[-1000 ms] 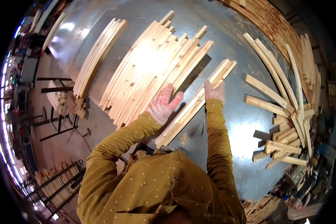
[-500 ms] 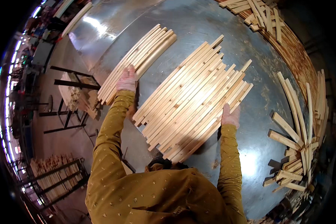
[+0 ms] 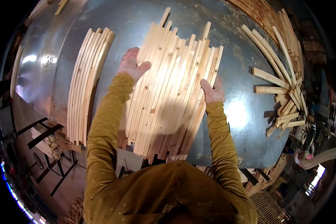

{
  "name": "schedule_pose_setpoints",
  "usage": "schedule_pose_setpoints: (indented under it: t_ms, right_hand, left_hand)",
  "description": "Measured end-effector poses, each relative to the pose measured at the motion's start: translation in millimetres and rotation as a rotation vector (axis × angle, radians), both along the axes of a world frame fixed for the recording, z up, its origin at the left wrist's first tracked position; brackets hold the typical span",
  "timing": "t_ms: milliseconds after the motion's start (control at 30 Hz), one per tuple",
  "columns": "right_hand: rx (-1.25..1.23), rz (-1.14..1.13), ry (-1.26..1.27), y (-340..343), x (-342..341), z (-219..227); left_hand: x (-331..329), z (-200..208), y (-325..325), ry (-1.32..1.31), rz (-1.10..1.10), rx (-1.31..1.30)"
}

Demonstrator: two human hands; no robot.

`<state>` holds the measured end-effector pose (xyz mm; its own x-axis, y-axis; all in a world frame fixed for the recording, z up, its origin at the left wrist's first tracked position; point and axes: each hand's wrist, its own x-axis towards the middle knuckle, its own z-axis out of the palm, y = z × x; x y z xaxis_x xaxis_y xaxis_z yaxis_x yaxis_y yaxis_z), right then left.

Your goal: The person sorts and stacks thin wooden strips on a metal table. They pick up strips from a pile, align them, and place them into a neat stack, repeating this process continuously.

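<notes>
A wide row of pale wooden strips (image 3: 164,86) lies side by side on the metal-topped table (image 3: 242,138), its far ends uneven. My gloved left hand (image 3: 132,64) presses against the row's left edge, the thumb lying over the top of the outer strips. At the right edge, my gloved right hand (image 3: 213,90) grips the outermost strips, thumb on top and fingers along the outer side. Between them the two hands bracket the row. A narrower bundle of strips (image 3: 86,86) rests apart to the left, touched by neither hand.
To the right, a jumbled heap of offcuts (image 3: 287,100) and long strips (image 3: 268,52) lies on the table. A brown board (image 3: 255,13) runs along the far right edge. Below left stands a black metal frame (image 3: 44,136) holding wood. A pale hose (image 3: 321,158) shows at lower right.
My left hand has left the narrower bundle and moved onto the left edge of the wide row. My right hand stays at the right edge. The whole view has turned.
</notes>
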<state>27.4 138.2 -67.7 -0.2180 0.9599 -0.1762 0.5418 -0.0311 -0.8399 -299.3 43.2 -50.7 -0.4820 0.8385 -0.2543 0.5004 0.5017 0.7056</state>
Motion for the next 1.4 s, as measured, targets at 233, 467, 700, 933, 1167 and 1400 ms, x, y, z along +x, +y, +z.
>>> schedule_pose_setpoints:
  t_ms: [233,467,700,933,1167,1400]
  right_hand:
    - [-0.68,-0.18,0.69,0,-13,19]
    - [-0.497,0.288,1.131,94,-3,101]
    - [0.302,0.699,0.594,176,-9,263]
    - [-0.031,0.554,0.609,35,-15,191]
    - [0.169,0.611,-0.219,40,54,-4]
    - [0.098,0.221,-0.098,36,-8,40]
  left_hand:
    - [-23,-6,-16,-0.807,0.262,0.03]
    - [-30,150,57,-0.792,-0.032,0.498]
    - [-123,296,109,-1.104,0.014,1.014]
    - [-55,109,54,-0.761,0.051,0.294]
    - [-10,48,-10,-0.078,-0.067,-0.287]
    - [24,24,-7,0.086,0.132,-0.043]
